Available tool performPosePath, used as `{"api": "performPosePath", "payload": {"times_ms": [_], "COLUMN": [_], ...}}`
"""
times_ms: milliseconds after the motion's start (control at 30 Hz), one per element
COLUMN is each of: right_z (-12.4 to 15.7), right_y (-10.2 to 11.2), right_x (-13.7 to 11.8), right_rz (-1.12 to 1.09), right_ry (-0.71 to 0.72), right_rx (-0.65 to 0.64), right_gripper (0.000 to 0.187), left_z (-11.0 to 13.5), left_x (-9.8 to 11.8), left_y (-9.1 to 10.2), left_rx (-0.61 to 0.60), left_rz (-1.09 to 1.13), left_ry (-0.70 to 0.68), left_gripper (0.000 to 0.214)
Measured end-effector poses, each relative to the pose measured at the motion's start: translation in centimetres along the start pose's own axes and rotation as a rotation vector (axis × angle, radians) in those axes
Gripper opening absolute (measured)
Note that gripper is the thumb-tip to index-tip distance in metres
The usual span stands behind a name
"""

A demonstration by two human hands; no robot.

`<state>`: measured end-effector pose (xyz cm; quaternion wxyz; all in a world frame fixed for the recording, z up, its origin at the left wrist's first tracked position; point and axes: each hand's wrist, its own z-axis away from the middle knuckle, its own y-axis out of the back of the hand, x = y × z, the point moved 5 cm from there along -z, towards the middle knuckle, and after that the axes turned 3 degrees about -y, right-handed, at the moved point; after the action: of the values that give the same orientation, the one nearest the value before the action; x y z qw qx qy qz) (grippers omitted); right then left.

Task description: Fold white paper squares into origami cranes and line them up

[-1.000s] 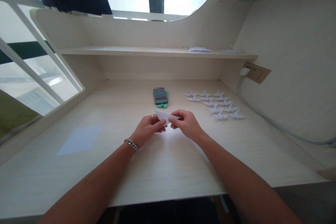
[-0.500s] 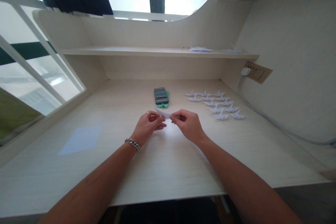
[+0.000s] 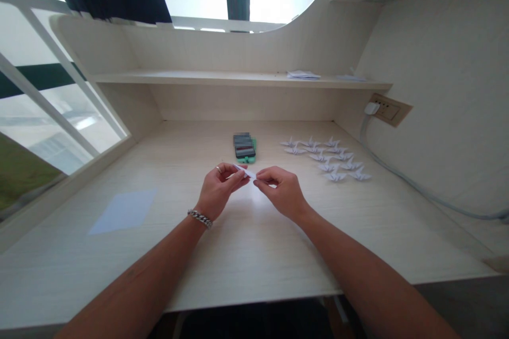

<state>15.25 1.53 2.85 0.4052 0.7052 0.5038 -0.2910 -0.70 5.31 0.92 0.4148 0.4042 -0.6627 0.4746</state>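
A small piece of folded white paper (image 3: 245,171) is held in the air over the middle of the desk. My left hand (image 3: 219,186) pinches its left part between thumb and fingers; a ring and a chain bracelet show on that side. At the paper's right end, my right hand (image 3: 284,190) closes thumb and forefinger on it. The fingers partly cover the paper, so its exact folds cannot be made out. Just beyond the hands lies a dark, blurred phone-like device (image 3: 244,146) with a green edge.
Several white paper cranes (image 3: 332,158) stand grouped on the right. A flat white paper sheet (image 3: 123,212) lies at the left. Folded papers (image 3: 303,74) rest on the shelf (image 3: 222,79). A grey cable (image 3: 421,188) runs from the wall socket (image 3: 392,109) along the right side.
The folded paper has turned and now looks narrower, tilted down to the right. My left hand's fingers have closed up around it, and both hands have shifted slightly left.
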Motion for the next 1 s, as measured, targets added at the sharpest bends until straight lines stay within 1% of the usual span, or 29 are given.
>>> {"api": "performPosePath", "payload": {"times_ms": [133,267,400,533,733,833,933,1000], "right_z": [0.1,0.0,-0.2,-0.2,-0.2,-0.1,0.0,0.1], "right_y": [-0.5,-0.9,-0.9,-0.8,-0.7,-0.6,-0.6,-0.6], "right_x": [0.7,1.8,1.9,1.7,1.8,1.2,0.5,0.1], "right_rz": [-0.129,-0.22,-0.224,-0.21,-0.191,-0.129,-0.012,0.025], "right_ry": [-0.118,-0.243,-0.28,-0.273,-0.256,-0.189,-0.08,-0.026], "right_rx": [-0.037,-0.069,-0.072,-0.068,-0.059,-0.037,-0.011,-0.01], "right_gripper": [0.022,0.029,0.033,0.033,0.03,0.025,0.021,0.019], "left_z": [0.1,0.2,0.3,0.5,0.6,0.6,0.5,0.5], "left_x": [0.3,0.6,0.8,0.9,1.1,1.2,1.3,1.2], "left_y": [-0.1,-0.3,-0.5,-0.7,-0.9,-0.9,-0.7,-0.6], "left_rx": [0.004,0.004,-0.014,-0.052,-0.051,-0.036,0.005,0.023], "left_rz": [-0.007,0.001,-0.04,-0.069,-0.111,-0.149,-0.215,-0.241], "left_ry": [-0.015,-0.028,-0.034,-0.045,-0.063,-0.087,-0.121,-0.133], "left_gripper": [0.028,0.034,0.047,0.048,0.045,0.044,0.037,0.032]}}
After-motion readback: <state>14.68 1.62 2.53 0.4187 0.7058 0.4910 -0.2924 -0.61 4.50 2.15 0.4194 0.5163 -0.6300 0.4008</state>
